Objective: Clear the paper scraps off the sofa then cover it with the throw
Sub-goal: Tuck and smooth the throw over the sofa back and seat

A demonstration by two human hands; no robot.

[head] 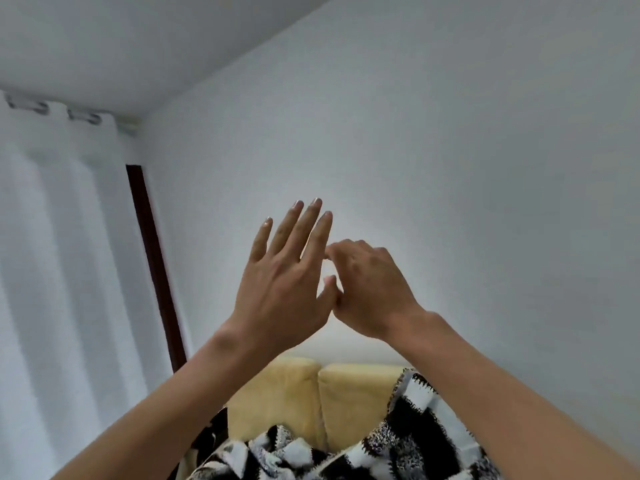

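Note:
Both my hands are raised in front of the white wall, well above the sofa. My left hand [284, 278] is flat, its fingers stretched up and apart, holding nothing. My right hand [367, 289] is beside it, fingers curled inward, its fingertips touching the left hand's index finger and thumb. I see nothing held in it. The pale yellow sofa [277, 400] shows its two back cushions at the bottom. A black-and-white checked throw [408, 441] lies bunched over the right back cushion and the seat. No paper scraps are in view.
A white curtain [59, 271] hangs at the left beside a dark wooden frame [156, 268]. A bare white wall [450, 168] stands behind the sofa, and the ceiling fills the top left.

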